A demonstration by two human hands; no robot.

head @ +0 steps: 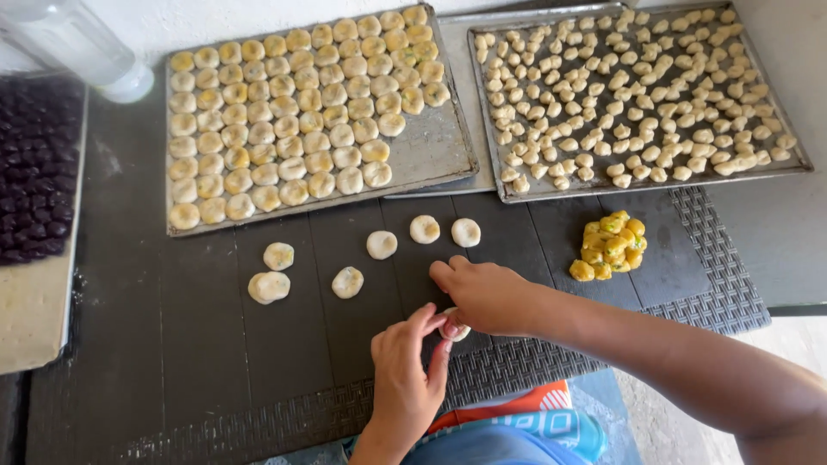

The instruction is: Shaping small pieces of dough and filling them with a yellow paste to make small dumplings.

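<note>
I take the yellow filling pile (610, 247) as my landmark. Left of it and nearer me, my left hand (405, 379) and right hand (484, 297) meet, fingertips pinched together on one small dough ball (455, 330), mostly hidden between them. I count six filled dough pieces (380, 244) loose on the dark mat (284, 344), left of the pile. Beyond it sit two metal trays: the right tray (637, 95) of small raw bits, too many to count, and the left tray (314, 112) of rounded pieces in rows. Far left, a dark tray (34, 164) is cut off.
</note>
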